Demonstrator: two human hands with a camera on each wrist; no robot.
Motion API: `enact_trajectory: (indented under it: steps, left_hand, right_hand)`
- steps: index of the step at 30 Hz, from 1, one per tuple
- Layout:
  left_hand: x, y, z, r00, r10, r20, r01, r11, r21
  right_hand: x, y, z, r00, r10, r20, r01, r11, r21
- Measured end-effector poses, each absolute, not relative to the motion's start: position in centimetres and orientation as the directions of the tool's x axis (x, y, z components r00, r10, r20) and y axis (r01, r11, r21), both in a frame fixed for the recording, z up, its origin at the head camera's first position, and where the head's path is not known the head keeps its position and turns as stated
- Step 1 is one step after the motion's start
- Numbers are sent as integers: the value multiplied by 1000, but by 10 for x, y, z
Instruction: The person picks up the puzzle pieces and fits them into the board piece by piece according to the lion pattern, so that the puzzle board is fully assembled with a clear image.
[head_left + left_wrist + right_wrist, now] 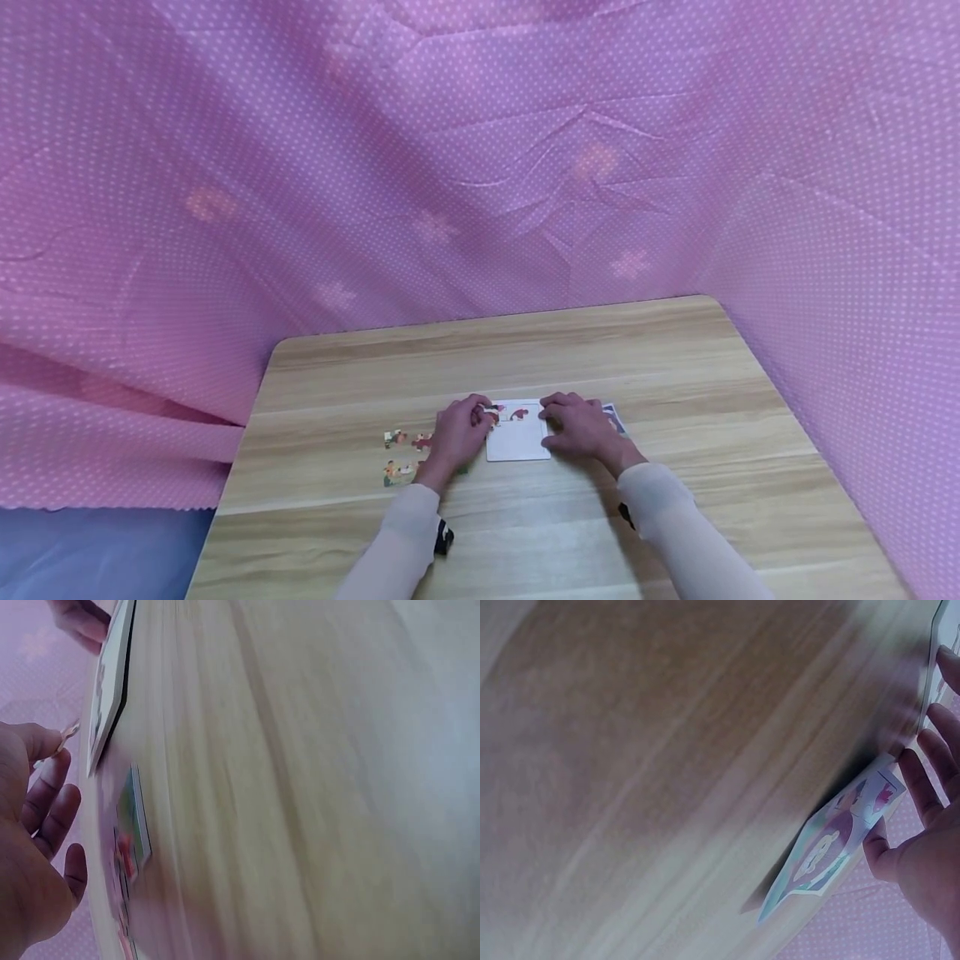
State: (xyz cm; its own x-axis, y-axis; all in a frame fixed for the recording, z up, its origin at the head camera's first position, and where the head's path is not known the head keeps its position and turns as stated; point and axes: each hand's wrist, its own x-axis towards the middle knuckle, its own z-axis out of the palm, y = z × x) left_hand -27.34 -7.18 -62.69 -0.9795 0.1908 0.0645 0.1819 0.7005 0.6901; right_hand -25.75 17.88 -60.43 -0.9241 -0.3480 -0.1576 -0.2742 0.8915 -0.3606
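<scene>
A white puzzle board lies on the table between the two hands, with some printed puzzle pieces along its far part. My left hand is at the board's left edge. In the left wrist view its thumb and forefinger pinch a small puzzle piece, seen nearly edge-on; the other fingers curve loosely. My right hand rests at the right edge of the board, fingers spread and touching that edge. A printed picture sheet lies beneath and beside the right hand, partly covered by it.
Loose puzzle pieces lie left of the left hand, with more pieces nearer the person, partly behind the forearm. The wooden table meets a pink dotted curtain at its far and side edges.
</scene>
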Motion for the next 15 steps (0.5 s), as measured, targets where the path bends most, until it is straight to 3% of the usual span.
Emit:
enact_trajectory:
  steps: [15]
  left_hand:
    - [-278, -50, -626, -966, 253, 57, 222, 694, 685]
  right_hand:
    - [-261, 178, -611, -927, -352, -128, -290, 890, -351]
